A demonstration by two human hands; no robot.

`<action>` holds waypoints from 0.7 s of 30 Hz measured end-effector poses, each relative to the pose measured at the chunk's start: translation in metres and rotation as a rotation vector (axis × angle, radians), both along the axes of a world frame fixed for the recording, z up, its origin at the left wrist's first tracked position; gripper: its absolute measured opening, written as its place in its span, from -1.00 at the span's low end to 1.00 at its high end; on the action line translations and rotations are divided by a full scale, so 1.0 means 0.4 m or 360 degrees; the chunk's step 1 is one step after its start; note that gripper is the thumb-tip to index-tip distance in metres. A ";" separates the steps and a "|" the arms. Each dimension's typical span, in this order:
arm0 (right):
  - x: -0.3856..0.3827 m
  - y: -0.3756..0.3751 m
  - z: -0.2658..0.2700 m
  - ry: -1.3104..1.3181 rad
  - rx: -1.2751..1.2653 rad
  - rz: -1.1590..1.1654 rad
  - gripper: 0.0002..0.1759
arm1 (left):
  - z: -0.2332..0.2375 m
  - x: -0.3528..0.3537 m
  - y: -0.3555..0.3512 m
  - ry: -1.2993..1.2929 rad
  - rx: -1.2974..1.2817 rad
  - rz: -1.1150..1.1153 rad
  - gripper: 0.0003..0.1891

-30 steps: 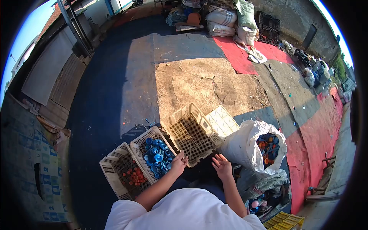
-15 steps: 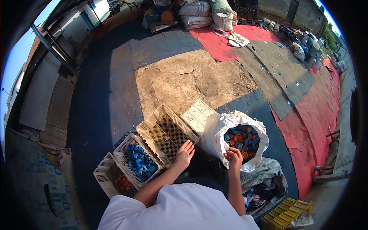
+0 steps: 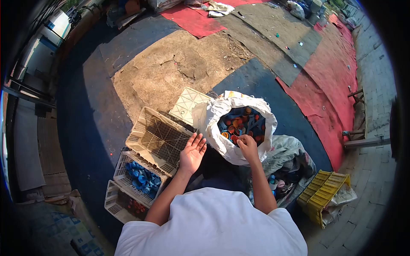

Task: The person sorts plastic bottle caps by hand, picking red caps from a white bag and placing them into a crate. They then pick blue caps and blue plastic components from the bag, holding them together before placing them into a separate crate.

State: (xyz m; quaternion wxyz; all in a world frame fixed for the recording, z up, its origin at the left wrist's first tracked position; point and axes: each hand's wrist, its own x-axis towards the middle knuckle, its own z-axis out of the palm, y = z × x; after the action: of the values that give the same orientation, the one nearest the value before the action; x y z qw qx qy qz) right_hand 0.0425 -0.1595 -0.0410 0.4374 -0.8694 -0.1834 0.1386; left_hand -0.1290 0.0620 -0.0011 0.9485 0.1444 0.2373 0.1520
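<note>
My left hand (image 3: 193, 154) is open, palm up and fingers spread, between the beige plastic crate (image 3: 159, 138) and the white woven sack (image 3: 210, 128). Nothing lies on its palm. My right hand (image 3: 248, 148) is over the near rim of the sack's mouth, fingers curled together in a pinch; whatever they hold, if anything, is hidden. Inside the sack are many bottle caps (image 3: 239, 123), mostly orange, red and blue. The beige crate beside my left hand shows only its mesh floor. A neighbouring crate holds blue caps (image 3: 143, 179).
A third crate (image 3: 112, 200) at lower left contains red caps. Behind the sack lies an upturned cream crate (image 3: 188, 104). To the right are a grey-green sack (image 3: 290, 153) of mixed items and a yellow crate (image 3: 320, 192). Dark and red mats (image 3: 329, 98) cover the ground.
The view has swung right and down. My left hand has gone from the beige crate's corner toward the sack and turned palm up. My right hand now reaches over the caps.
</note>
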 end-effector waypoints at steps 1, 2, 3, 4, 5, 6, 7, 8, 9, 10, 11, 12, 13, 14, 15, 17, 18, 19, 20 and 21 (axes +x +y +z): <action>-0.009 0.010 0.015 0.0000 -0.0058 0.0012 -0.71 | 0.005 0.024 -0.001 -0.0028 -0.0041 -0.0053 -0.45; -0.021 0.016 -0.001 -0.0052 -0.0049 -0.0013 -0.68 | 0.008 0.047 -0.002 -0.0050 -0.0081 -0.0095 -0.46; -0.035 0.020 -0.007 0.0019 -0.0100 -0.0029 -0.68 | 0.010 0.060 -0.005 -0.0061 -0.0123 -0.0133 -0.48; -0.045 0.024 -0.008 0.0088 -0.0148 -0.0050 -0.67 | 0.001 0.075 -0.003 -0.0156 -0.0160 -0.0183 -0.50; -0.052 0.026 -0.005 0.0142 -0.0190 -0.0073 -0.67 | -0.004 0.087 0.001 -0.0181 -0.0194 -0.0220 -0.50; -0.065 0.029 0.009 0.0306 -0.0152 -0.0114 -0.63 | -0.008 0.104 0.008 -0.0216 -0.0225 -0.0252 -0.50; -0.075 0.028 0.002 0.0320 -0.0185 -0.0117 -0.62 | -0.013 0.118 0.013 -0.0249 -0.0257 -0.0279 -0.50; -0.085 0.025 0.004 0.0282 -0.0182 -0.0131 -0.62 | -0.018 0.124 0.017 -0.0236 -0.0218 -0.0326 -0.50; -0.095 0.024 0.006 0.0247 -0.0181 -0.0140 -0.62 | -0.014 0.130 0.022 -0.0177 -0.0175 -0.0376 -0.50; -0.099 0.023 0.007 0.0249 -0.0204 -0.0114 -0.62 | -0.009 0.137 0.027 -0.0118 -0.0130 -0.0421 -0.50; -0.098 0.024 0.007 0.0253 -0.0226 -0.0082 -0.62 | -0.003 0.140 0.031 -0.0056 -0.0083 -0.0463 -0.50; -0.091 0.027 0.014 0.0254 -0.0245 -0.0044 -0.63 | 0.007 0.142 0.036 -0.0058 -0.0007 -0.0492 -0.48; -0.079 0.033 0.022 0.0260 -0.0238 -0.0047 -0.64 | 0.019 0.144 0.037 -0.0092 0.0020 -0.0491 -0.47; -0.064 0.040 0.030 0.0265 -0.0227 -0.0049 -0.64 | 0.033 0.145 0.039 -0.0125 0.0051 -0.0489 -0.45; -0.047 0.047 0.038 0.0269 -0.0213 -0.0048 -0.65 | 0.049 0.147 0.041 -0.0159 0.0085 -0.0484 -0.44; -0.003 0.065 0.016 0.0178 -0.0197 -0.0076 -0.67 | 0.069 0.151 0.052 -0.0209 0.0143 -0.0539 -0.41; 0.026 0.083 0.025 0.0201 -0.0214 -0.0083 -0.67 | 0.080 0.156 0.056 -0.0218 0.0141 -0.0544 -0.41; 0.056 0.104 0.028 0.0223 -0.0229 -0.0088 -0.68 | 0.088 0.161 0.061 -0.0227 0.0140 -0.0549 -0.41; 0.085 0.128 0.016 0.0159 -0.0209 -0.0100 -0.66 | 0.094 0.164 0.066 -0.0219 0.0152 -0.0550 -0.40; 0.112 0.153 -0.014 0.0097 -0.0191 -0.0113 -0.64 | 0.098 0.165 0.069 -0.0210 0.0160 -0.0553 -0.39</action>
State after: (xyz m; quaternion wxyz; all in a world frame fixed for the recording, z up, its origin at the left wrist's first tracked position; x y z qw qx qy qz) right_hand 0.0873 -0.0982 -0.0467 0.3945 -0.8954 -0.1304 0.1602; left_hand -0.0629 0.0898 0.0382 0.9656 0.2202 0.1382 0.0067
